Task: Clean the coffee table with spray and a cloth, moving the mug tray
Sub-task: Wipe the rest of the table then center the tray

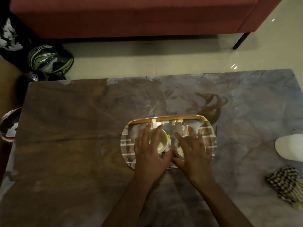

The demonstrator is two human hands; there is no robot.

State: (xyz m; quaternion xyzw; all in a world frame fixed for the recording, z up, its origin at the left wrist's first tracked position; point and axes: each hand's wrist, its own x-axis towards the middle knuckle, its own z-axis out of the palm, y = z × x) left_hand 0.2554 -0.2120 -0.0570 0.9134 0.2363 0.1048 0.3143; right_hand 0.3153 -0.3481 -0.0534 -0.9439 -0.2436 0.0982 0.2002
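A patterned tray [164,119] with a wooden-looking rim sits in the middle of the marbled coffee table [73,128]. Two cream mugs stand on it side by side. My left hand [150,153] lies over the left mug [161,141] with fingers spread and fairly straight. Beside it, my right hand [191,153] covers most of the right mug [180,150] in the same way. Neither hand plainly curls round a mug. A checked cloth [285,184] lies at the table's right edge, with a white rounded object [290,147], partly cut off by the frame, just beyond it.
A red sofa [131,15] runs along the far side, across a strip of pale floor. Helmets [49,59] sit on the floor past the table's far left corner, and another helmet [9,125] is by its left edge. Wipe streaks mark the tabletop behind the tray.
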